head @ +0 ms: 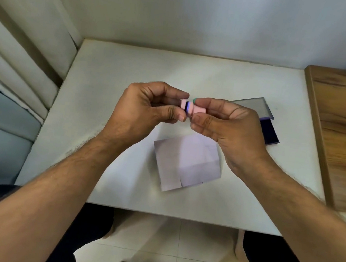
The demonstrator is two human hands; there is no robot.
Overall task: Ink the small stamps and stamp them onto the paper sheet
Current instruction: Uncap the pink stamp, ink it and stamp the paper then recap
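Fingers of left hand (147,104) and right hand (222,123) pinch pink stamps (191,108) above paper sheet (187,164)

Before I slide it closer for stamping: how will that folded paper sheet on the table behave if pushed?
The paper sheet looks thin and creased, so probably floppy and very light. Lying flat and loose on the smooth white table, it would likely skid or buckle rather than stay put, so hold it down.
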